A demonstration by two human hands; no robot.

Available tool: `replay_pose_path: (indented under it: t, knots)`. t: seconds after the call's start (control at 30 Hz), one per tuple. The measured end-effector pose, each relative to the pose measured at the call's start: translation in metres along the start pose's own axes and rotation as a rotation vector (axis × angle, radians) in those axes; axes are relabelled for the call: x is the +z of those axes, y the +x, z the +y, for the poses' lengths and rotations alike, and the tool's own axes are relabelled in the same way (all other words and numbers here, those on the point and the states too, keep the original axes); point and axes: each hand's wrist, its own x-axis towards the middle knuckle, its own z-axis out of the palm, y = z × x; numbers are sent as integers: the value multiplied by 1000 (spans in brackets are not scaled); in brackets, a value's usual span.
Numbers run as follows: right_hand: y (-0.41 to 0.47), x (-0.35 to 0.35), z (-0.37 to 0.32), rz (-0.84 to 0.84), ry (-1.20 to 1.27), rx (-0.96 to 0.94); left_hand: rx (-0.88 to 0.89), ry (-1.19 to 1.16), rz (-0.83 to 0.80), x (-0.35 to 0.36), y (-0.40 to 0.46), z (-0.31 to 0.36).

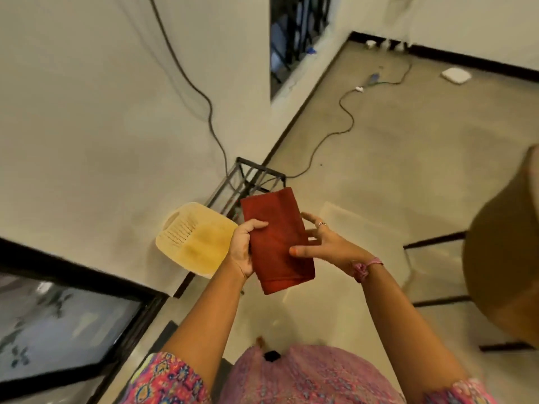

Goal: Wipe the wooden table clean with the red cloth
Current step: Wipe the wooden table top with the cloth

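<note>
Gripping folded red cloth point(277, 243): left hand point(243, 249) fingers clamped | right hand point(323, 243) fingers apart | wooden table point(504, 258) edge right

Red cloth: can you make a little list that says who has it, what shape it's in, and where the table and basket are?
cloth: red cloth, folded, held in the air
left hand: grips the cloth's left edge
right hand: fingers spread, touching the cloth's right side
table: wooden table at the right edge, not yet touched
basket: yellow plastic basket on the floor by the wall
</note>
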Motion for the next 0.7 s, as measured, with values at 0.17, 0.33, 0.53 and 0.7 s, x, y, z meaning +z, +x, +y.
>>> replay_pose_path:
  t: [0.17, 0.33, 0.53, 0.7]
  knots:
    - [-58, -22, 56, 162, 561, -54, -103, 175, -127, 74, 12, -48]
    - [-141, -43, 111, 363, 759, -99, -228, 422, -258, 145, 8, -118]
    - [-262, -77, 184, 525, 841, -96, -288, 660, -433, 223, -14, -217]
    - [-357, -89, 239, 660, 956, -148, -348, 748, -508, 280, -47, -317]
